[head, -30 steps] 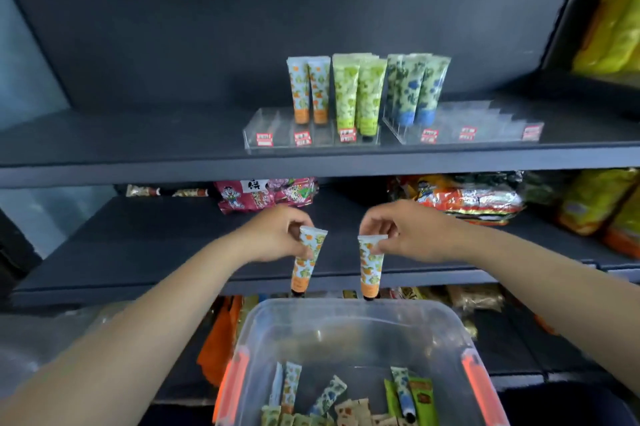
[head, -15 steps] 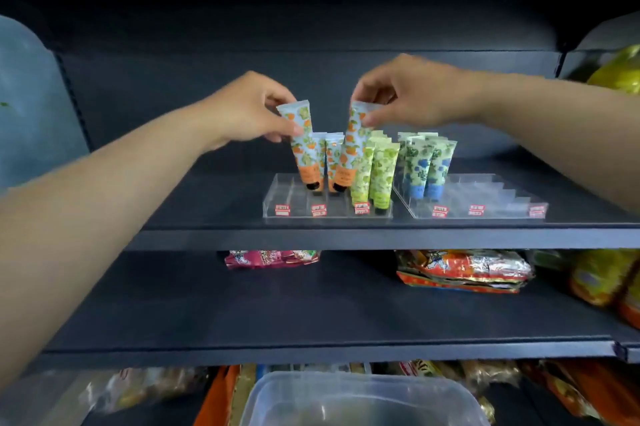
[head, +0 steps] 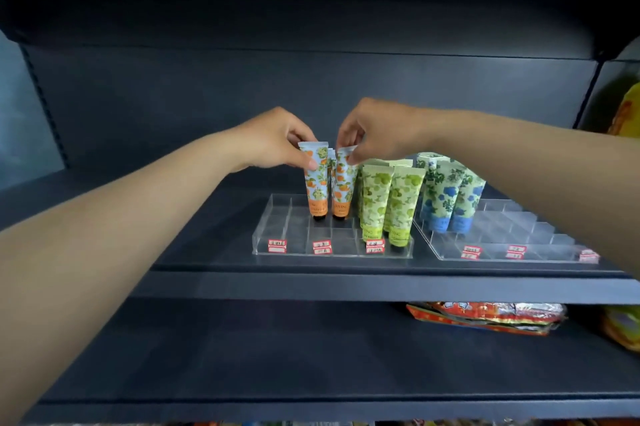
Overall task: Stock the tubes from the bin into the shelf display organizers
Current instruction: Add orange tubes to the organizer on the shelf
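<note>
Orange-capped tubes stand cap-down at centre frame, 1 pinched at its crimped top by the left hand (head: 277, 141) and 1 by the right hand (head: 377, 129), both over the clear organizer (head: 277, 235). To seat them well, I judge each cap should drop squarely into its own slot before fingers release, without knocking the green tubes (head: 388, 200) just to the right.

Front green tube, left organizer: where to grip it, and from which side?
Pinch the flat crimped top of the front green tube, coming from above. It stands cap-down in the left organizer, neighbours crowd its sides, and both hands hold the orange tubes that same way.
</note>
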### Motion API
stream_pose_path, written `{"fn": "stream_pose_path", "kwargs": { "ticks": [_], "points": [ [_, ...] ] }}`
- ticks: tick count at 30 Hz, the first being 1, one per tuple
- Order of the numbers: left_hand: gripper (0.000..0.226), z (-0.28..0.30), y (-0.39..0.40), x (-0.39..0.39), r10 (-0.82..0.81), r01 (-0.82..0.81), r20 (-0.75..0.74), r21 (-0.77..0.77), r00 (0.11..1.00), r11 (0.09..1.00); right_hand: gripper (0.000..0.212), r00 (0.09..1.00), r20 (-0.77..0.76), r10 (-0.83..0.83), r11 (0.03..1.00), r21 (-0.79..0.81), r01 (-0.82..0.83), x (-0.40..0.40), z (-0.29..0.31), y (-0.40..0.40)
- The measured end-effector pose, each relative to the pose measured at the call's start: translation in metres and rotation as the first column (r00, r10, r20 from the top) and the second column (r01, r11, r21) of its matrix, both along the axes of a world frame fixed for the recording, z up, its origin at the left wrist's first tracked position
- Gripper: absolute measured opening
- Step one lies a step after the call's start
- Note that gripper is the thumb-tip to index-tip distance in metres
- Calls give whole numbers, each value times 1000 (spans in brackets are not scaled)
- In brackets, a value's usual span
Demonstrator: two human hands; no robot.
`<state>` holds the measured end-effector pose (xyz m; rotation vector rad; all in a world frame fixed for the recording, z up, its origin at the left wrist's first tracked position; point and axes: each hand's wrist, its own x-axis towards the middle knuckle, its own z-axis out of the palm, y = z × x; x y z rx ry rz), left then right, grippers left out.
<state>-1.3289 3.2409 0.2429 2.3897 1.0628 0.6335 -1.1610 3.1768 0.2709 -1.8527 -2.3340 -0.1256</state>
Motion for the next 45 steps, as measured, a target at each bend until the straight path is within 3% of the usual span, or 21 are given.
{"fn": "stream_pose_path", "kwargs": {
  "ticks": [10, 15, 38, 45],
  "points": [
    [11, -16, 14, 10, -24, 21, -67, -37, 998, 999, 21, 999, -26, 19, 994, -109, -22, 0, -6, 12],
    [23, -19, 13, 15, 19, -20, -95, -8, 995, 1000, 19, 999, -42, 0, 995, -99, -5, -3, -7, 14],
    [27, -11, -4, 15, 95, -93, -83, 33, 992, 995, 31, 998, 0, -65, 998, -18, 65, -10, -7, 19],
    [30, -7, -13, 5, 94, -83, -87, 115, 992, 990, 30, 998, -22, -62, 993, 97, 64, -10, -2, -9]
  ]
}}
